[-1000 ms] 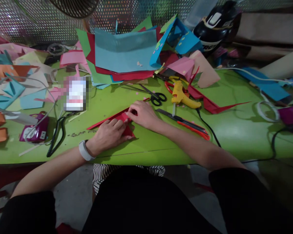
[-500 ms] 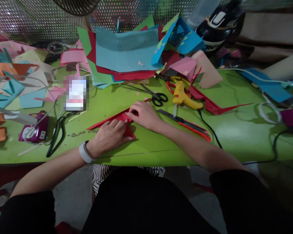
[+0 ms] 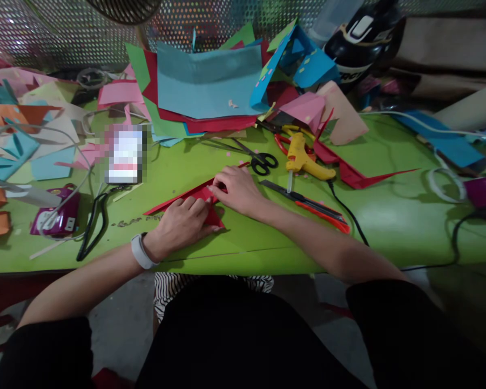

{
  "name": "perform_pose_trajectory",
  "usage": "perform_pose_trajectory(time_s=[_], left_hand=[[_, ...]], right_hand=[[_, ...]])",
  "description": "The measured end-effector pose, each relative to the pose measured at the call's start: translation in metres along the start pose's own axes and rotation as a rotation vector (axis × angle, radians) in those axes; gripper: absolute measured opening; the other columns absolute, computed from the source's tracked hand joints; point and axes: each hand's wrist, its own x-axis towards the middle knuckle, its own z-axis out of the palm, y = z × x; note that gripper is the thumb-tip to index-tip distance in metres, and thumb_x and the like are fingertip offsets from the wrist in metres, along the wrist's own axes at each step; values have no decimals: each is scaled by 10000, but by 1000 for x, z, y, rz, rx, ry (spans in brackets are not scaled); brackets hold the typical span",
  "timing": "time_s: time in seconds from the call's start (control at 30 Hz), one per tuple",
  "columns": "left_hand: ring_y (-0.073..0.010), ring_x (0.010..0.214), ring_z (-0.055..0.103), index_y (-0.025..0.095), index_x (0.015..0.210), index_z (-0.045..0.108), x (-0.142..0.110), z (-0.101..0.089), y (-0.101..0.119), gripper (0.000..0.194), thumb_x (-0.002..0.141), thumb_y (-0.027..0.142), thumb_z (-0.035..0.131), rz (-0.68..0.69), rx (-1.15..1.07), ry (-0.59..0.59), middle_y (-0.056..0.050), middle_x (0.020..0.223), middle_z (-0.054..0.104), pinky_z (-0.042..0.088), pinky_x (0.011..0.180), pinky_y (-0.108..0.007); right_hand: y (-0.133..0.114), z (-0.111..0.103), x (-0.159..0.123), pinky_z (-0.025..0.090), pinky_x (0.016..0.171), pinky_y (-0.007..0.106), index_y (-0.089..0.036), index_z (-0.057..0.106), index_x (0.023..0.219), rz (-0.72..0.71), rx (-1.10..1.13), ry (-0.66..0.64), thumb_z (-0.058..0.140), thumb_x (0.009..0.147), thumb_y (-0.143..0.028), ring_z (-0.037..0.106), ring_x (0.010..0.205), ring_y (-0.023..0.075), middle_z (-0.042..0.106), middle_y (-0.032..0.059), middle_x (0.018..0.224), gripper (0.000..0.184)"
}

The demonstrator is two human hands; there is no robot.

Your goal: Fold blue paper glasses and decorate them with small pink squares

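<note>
A folded piece of red paper (image 3: 215, 216) lies on the green table in front of me, with a long narrow edge slanting up to the right. My left hand (image 3: 184, 220), a grey band on its wrist, presses on its near left part with curled fingers. Thumb and fingers of my right hand (image 3: 237, 189) pinch the paper near its middle, close to the left fingertips. Both hands hide much of the folds. Black-handled scissors (image 3: 263, 163) lie just beyond my right hand. A red-orange box cutter (image 3: 322, 212) rests to its right.
A yellow glue gun (image 3: 303, 159) stands behind the cutter, its cord trailing right. Another folded red paper (image 3: 348, 175) lies beyond it. Stacked coloured sheets (image 3: 206, 81) fill the back. A lit phone (image 3: 125, 156), a purple box-like device (image 3: 56, 210) and cables occupy the left.
Both hands stay on the red paper in nearly the same pose. The whole view has shifted very slightly.
</note>
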Motion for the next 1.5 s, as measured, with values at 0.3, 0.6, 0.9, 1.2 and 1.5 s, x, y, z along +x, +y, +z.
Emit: perform_pose_trajectory(time_s=[0.3,0.6,0.9,1.2,1.5], left_hand=[[-232,819,620,94,965,669,1,-2,-1,565,995,584,392,0,27,-22,-146,968,665,479,680,-356],[-237,818,605,117,934,669,1,-2,-1,537,988,586,413,14,28,-26,-140,962,664,463,673,-364],[-254,833,596,109,938,673,2,-2,-1,552,988,588,403,19,8,-54,-155,986,667,473,681,-387],[-220,792,609,112,949,673,1,0,-4,569,981,610,399,36,37,29,-126,929,664,487,668,-349],[-220,782,613,123,792,688,2,-1,-2,530,971,573,474,32,55,33,-117,843,644,486,634,-335]], right_hand=[[-2,-2,0,343,835,385,-191,647,806,-8,-40,-16,553,948,-303,575,906,242,656,80,908,203],[-3,-2,0,333,822,382,-195,630,803,-15,-57,-6,537,948,-300,556,893,241,648,80,909,202],[-3,0,-3,368,803,371,-184,628,821,-25,-48,15,543,958,-295,554,874,228,628,83,915,196],[-5,-5,-3,383,832,385,-171,649,882,21,-77,9,545,953,-279,572,922,245,648,107,965,166],[23,-28,-29,408,1049,449,-144,624,1256,-364,-101,62,405,1039,-356,580,1224,255,659,116,1313,375]])
